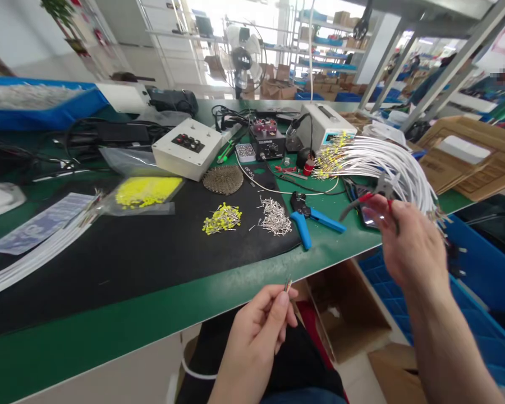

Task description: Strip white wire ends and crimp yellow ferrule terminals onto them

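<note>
Metal glints at the fingertips of the left hand (256,331), which is held low in front of the green table (109,331). Its thumb and forefinger are pinched on a small silvery pin (287,284) that stands just clear of the table's near edge. The right hand (408,247) is raised higher and further out, off the table's right end. It is clasped round a pair of red-handled pliers (376,193) whose head points up and away. The pliers' head lies against a bundle of white wires (387,163) with yellow tips (whether the two actually touch cannot be told).

Below the hands, under the table, sits an open cardboard box (345,314) with a blue bin (483,292) beside it. On the table, a black mat (130,252) carries a heap of yellow parts (221,219) and, just to the right of it, a heap of bright metal terminals (275,216). A blue-handled cutter (313,219) lies half off the mat's right edge. Further back are a bag of yellow pieces (147,193), a round mesh pad (223,179) and a white switch box (188,147). A dark soldering station (267,140) stands just to the right of the switch box. Beyond the table stands a fan (240,56).
</note>
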The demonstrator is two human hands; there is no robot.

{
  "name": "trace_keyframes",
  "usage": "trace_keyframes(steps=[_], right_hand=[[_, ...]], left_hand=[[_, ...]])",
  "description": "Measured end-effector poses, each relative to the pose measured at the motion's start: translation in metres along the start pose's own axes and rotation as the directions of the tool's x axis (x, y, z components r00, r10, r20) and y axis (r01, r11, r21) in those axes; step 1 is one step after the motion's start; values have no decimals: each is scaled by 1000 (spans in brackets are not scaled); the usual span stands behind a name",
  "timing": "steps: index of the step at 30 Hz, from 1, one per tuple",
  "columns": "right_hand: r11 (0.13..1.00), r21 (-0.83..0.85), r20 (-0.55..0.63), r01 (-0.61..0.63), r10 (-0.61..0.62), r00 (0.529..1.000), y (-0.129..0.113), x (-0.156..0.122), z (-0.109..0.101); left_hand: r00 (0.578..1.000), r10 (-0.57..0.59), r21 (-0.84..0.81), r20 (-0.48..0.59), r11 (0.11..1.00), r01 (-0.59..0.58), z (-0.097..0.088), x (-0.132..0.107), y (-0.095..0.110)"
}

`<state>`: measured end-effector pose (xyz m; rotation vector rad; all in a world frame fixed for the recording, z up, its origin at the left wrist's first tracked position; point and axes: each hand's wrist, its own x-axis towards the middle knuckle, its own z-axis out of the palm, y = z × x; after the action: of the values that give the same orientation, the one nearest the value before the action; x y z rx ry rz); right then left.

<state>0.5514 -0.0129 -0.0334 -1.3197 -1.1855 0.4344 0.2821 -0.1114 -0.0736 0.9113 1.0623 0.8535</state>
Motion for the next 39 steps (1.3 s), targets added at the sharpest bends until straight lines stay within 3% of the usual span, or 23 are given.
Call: trace_keyframes(steps=[2,4,6,8,9,11,13,17,20,39], right_hand=[[967,175,134,-184,161,978,-11,-25,-12],[795,349,316,-496,398,861,-17,-55,-22],[590,408,447,-697,536,716,-20,-87,-29],[477,392,521,-786,589,618,-20,-117,-33],[477,360,536,-802,598,596,-21,-130,-33],[566,257,516,-783,605,607,-21,-149,-32],[670,160,464,-725,597,654,-21,-159,-28],[794,95,399,-601,523,754,-24,-156,-14],[851,38,401,-524,467,788,-29,-148,-4],[848,6,482,-530,463,744,-28,-146,-6]], left_hand=[[1000,8,19,-11,1000,-8,0,0,0],[1000,27,40,-4,999,-27,1,1,0],[999,36,55,19,998,-37,3,2,0],[998,39,75,42,996,-42,5,3,-1],[998,38,87,50,995,-42,7,3,-1],[998,35,110,58,993,-42,10,2,-2],[997,36,135,61,990,-44,14,-1,-3],[992,95,220,79,969,-110,19,-7,0],[978,173,289,117,936,-200,21,-8,4],[962,173,443,209,861,-251,20,-9,8]])
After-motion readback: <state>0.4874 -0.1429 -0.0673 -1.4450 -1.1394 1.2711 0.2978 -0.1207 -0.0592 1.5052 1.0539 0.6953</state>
